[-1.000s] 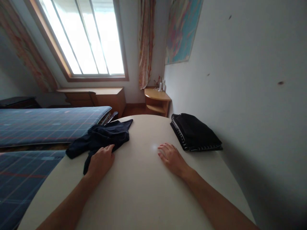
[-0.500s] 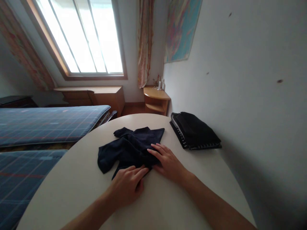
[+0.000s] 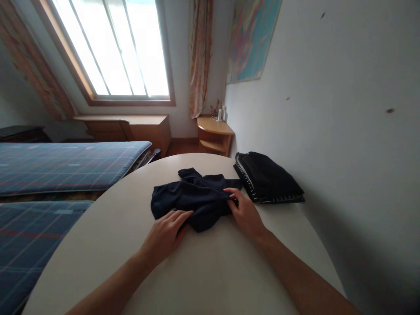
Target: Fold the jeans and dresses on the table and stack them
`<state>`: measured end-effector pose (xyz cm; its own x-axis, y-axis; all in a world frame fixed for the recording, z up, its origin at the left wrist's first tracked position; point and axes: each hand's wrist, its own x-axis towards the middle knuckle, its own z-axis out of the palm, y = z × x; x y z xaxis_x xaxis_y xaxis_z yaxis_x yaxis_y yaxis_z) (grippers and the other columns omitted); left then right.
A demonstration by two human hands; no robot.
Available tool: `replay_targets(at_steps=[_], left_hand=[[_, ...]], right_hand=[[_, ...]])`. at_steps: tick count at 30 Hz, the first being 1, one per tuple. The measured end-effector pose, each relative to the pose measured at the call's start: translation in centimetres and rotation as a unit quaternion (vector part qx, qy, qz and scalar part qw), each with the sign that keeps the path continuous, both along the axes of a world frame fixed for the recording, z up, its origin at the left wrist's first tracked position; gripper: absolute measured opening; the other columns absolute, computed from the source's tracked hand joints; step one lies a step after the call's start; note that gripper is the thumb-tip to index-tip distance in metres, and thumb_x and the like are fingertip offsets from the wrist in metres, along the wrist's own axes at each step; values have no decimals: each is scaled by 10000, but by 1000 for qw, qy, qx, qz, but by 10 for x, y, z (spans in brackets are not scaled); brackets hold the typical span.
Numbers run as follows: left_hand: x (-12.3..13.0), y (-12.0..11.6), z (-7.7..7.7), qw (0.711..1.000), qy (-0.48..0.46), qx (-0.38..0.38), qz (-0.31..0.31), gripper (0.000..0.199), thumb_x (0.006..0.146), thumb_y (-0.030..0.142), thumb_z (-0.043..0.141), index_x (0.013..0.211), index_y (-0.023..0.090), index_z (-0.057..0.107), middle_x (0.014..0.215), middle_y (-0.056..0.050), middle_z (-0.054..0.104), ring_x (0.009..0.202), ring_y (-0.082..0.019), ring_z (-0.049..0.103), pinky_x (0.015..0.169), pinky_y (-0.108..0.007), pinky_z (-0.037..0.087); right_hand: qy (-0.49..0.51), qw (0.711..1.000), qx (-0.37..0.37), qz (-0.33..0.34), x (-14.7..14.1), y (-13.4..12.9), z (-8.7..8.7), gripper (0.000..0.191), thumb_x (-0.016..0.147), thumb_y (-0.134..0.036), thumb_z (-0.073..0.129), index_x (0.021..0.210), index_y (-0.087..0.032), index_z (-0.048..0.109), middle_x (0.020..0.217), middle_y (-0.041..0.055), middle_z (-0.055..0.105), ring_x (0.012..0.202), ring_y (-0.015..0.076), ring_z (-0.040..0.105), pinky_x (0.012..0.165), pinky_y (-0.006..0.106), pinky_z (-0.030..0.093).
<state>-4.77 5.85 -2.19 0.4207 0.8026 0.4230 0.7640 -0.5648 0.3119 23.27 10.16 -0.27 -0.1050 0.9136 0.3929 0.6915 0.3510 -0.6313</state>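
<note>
A crumpled navy shirt [image 3: 197,192] lies on the round white table [image 3: 210,271], with what looks like a short sleeve stretching left. My right hand [image 3: 244,212] pinches its cloth at the right side, between thumb and fingers. At the near left edge of the shirt, my left hand [image 3: 169,227] has its fingers closed on the fabric, its thumb low near the tabletop. Beyond my right hand sits a folded stack of black cloth [image 3: 269,179] with white stitching along its edges; the shirt's far right corner reaches up to it.
A wall [image 3: 344,144] runs close along the table's right side. To the left are blue plaid mattresses [image 3: 65,166]. A wooden desk [image 3: 147,124] stands under the window [image 3: 111,48], and a small corner shelf [image 3: 215,127] is behind the table.
The shirt has shifted right and its near part has been turned or bunched differently. My right hand has moved right and gone from lying flat to pinching; my left hand has moved slightly left.
</note>
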Motion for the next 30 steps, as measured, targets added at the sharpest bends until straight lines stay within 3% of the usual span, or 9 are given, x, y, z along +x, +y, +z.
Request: replay_targets(at_steps=[2,4,8,16,20,22,26,28,30], left_hand=[[-2,3,1,997,-67,-15,40,267,966,298,493,1134,240,693,1023,-44,757,906,-201,717,816,-298,557],[-2,4,4,985,-140,-38,97,247,952,347,513,1053,234,708,901,-24,764,779,-186,719,722,-274,551],[1,3,13,952,-255,-63,159,265,904,415,548,973,213,706,848,-19,756,755,-188,702,692,-272,545],[4,5,13,929,-325,-87,157,285,850,449,590,915,198,709,808,-27,746,747,-195,696,719,-297,564],[9,-1,14,923,-341,-114,134,268,842,441,622,925,200,705,781,-16,743,718,-187,701,670,-274,562],[14,-6,14,925,-341,-128,108,253,835,434,640,921,205,707,784,-13,747,709,-185,705,642,-262,561],[15,-15,16,940,-313,-123,61,273,896,438,593,970,207,718,837,-28,757,738,-184,712,663,-263,570],[10,-16,17,946,-305,-107,39,341,967,446,491,1069,204,709,960,-59,763,860,-204,723,765,-296,581],[4,-15,18,953,-289,-91,6,419,1008,449,399,1235,203,651,1203,-104,714,1106,-244,676,962,-366,535]], right_hand=[[3,1000,11,-3,1,-1,0,327,949,-263,495,1257,-261,605,983,55,737,760,219,704,710,332,535],[5,1000,26,11,1,-2,0,343,963,-255,484,1287,-269,594,1047,62,737,852,226,715,773,345,546],[-4,994,74,81,-2,-5,3,370,992,-236,453,1346,-281,551,1224,60,693,1118,223,663,968,374,515],[-104,970,162,148,-3,-12,10,438,969,-265,495,1403,-291,540,1406,89,573,1295,266,523,1099,493,420],[-168,948,168,214,-9,-18,10,681,873,-446,655,1492,-256,445,1522,110,472,1415,318,395,1182,543,285],[-171,948,143,228,-14,-20,9,669,861,-445,677,1467,-251,469,1482,113,520,1388,305,440,1192,533,254],[-102,967,75,221,-20,-20,5,279,903,-231,583,1173,-256,650,1141,52,729,1086,227,661,1155,491,297],[-40,985,30,168,-18,-17,4,213,922,-209,515,1069,-245,665,996,40,750,949,221,694,1037,442,426],[26,995,-12,93,-14,-12,4,206,951,-282,470,996,-234,665,888,47,744,840,236,699,842,378,512]])
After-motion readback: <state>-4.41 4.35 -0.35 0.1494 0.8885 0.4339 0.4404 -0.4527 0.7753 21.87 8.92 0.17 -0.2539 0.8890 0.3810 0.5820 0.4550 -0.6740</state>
